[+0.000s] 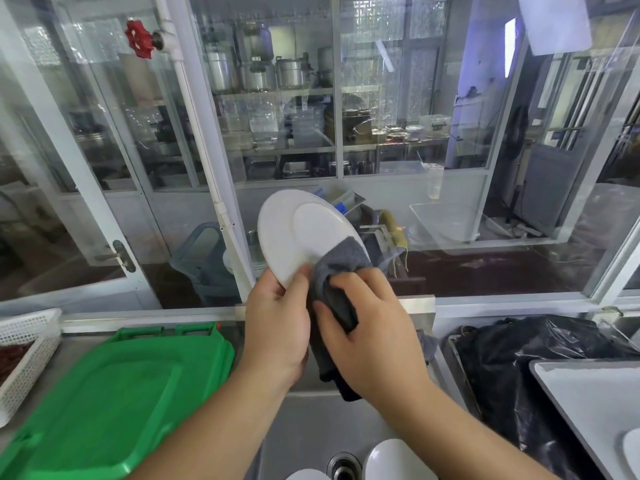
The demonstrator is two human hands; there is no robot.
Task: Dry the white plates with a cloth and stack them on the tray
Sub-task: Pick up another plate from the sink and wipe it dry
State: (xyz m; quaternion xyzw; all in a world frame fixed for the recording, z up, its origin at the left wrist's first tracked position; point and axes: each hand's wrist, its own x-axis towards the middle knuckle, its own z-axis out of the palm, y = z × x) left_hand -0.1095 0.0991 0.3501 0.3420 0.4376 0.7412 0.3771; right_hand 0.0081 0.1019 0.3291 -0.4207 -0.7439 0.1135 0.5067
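A white plate (304, 237) is held tilted above the sink (311, 424), its lower rim pinched by the curled fingers of the left hand (277, 327), while a grey cloth (337, 282) is gripped in the right hand (374, 327) and pressed against the plate's lower right edge. The plate is judged stiff, breakable and probably slippery while wet, so it is best held at the rim. More plates (394, 462) are seen in the sink, and the tray (568, 407) lies to the right.

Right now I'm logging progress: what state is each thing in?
Round white plate: held up tilted, being wiped.
Grey cloth: bunched, pressed on plate.
Left hand: grips plate rim.
Right hand: grips cloth.
Grey metal tray: holds one plate.
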